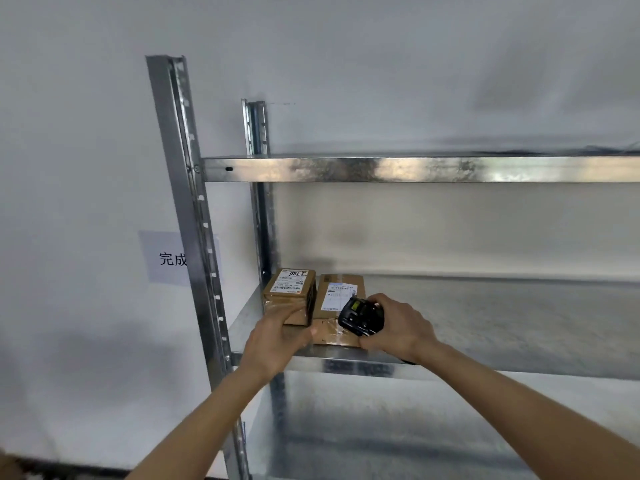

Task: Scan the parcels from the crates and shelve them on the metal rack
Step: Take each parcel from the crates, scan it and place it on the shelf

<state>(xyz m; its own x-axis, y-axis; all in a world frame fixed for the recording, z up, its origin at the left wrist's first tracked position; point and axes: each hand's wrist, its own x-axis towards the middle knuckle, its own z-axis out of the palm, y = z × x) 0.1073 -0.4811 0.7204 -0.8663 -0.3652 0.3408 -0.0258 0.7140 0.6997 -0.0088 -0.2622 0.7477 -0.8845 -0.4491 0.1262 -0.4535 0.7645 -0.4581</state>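
Two brown cardboard parcels sit side by side at the left end of the metal rack's middle shelf [502, 313]. The taller left parcel [289, 292] carries a white label with handwritten digits. My left hand [277, 341] rests against its front face, fingers wrapped on it. The flatter right parcel [341, 292] has a white shipping label and clear tape. My right hand [398, 327] is shut on a black handheld scanner [360, 315], held over the front of the flat parcel.
The rack's upper shelf [415, 168] runs across above the parcels. Two slotted steel uprights [187, 220] stand at the left. A paper sign [169, 258] with printed characters hangs on the white wall behind the front upright. A lower shelf [415, 427] lies beneath.
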